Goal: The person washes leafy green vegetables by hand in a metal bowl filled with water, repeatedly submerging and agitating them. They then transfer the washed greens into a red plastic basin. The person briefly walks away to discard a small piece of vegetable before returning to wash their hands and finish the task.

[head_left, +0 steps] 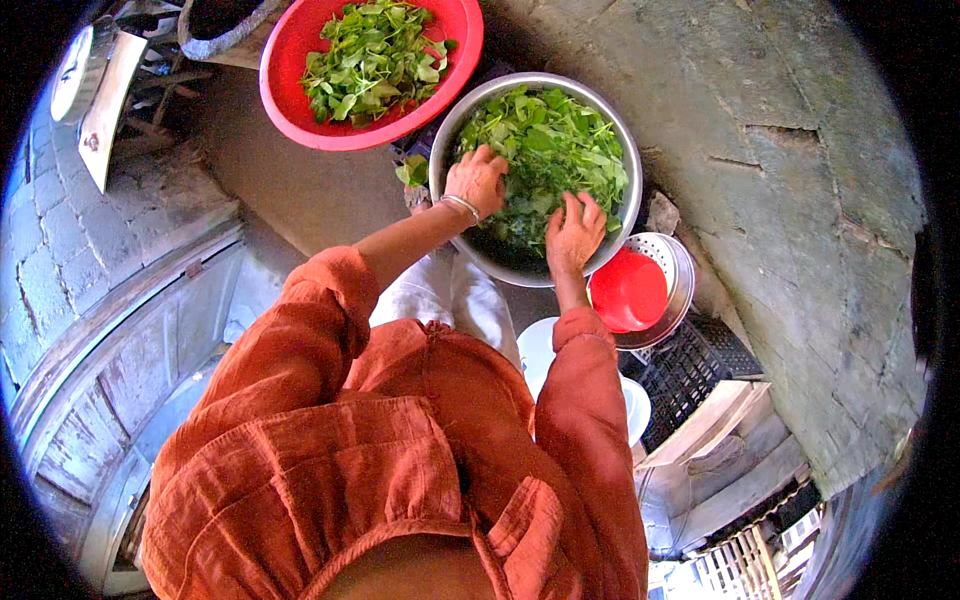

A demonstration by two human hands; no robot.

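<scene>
Leafy greens (560, 140) sit heaped in water inside a round metal basin (632, 205) in front of me. At the basin's left side my left hand (480, 182), with a bracelet at the wrist, is closed with bent fingers on the leaves; its fingertips are partly hidden. My right hand (577, 232) reaches over the near right rim, its fingers stretched and a little apart against the wet greens. Beyond the basin to the left, a red plastic basin (283, 110) holds more picked greens (375, 60).
Right of the metal basin stand a perforated metal colander (683, 270) with a red bowl (628, 290) in it, and a black plastic crate (690, 370). White containers (537, 350) are near my right forearm. A stone wall (790, 200) rises at the right.
</scene>
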